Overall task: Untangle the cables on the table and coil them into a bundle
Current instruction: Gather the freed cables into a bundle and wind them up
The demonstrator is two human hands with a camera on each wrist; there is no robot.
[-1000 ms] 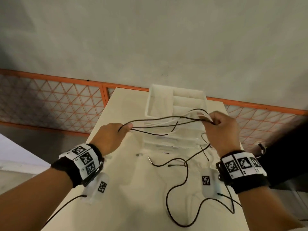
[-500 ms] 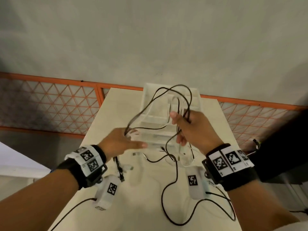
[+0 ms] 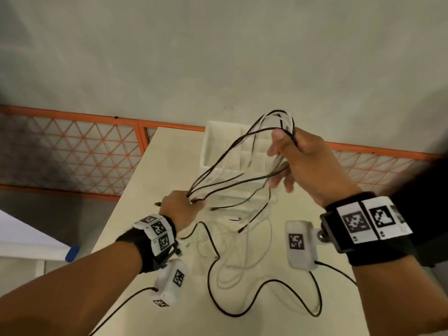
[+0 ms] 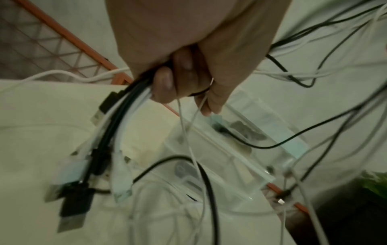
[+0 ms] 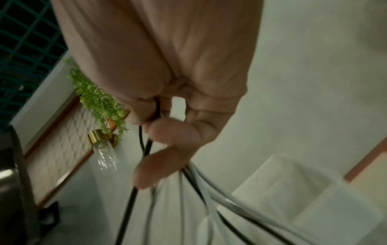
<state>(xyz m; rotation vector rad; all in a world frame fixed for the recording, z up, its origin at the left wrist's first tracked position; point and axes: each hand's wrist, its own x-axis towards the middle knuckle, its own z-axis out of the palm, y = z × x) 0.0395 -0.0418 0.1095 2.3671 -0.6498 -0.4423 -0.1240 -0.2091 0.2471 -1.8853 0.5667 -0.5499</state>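
Observation:
Several thin black and white cables (image 3: 232, 166) stretch in loops between my two hands above the pale table (image 3: 135, 209). My left hand (image 3: 180, 208) grips one end of the bunch low on the left; in the left wrist view its fingers (image 4: 167, 81) curl round the cables (image 4: 117, 126), whose plugs hang below. My right hand (image 3: 298, 156) is raised at the right and holds the looped far end; the right wrist view shows black and white strands (image 5: 194, 190) running out from under its curled fingers (image 5: 167, 132). More cable (image 3: 242, 275) trails loose on the table.
A clear plastic organiser tray (image 3: 218, 141) stands on the table behind the cables. An orange-framed mesh fence (image 3: 72, 151) runs along the table's far side. A white ledge with a blue object (image 3: 72, 253) lies at the left. Greenery (image 5: 98, 97) hangs on the wall.
My right hand has risen and moved right with the loop. My left hand has closed round the other end of the bunch, so the strands now stretch between both hands.

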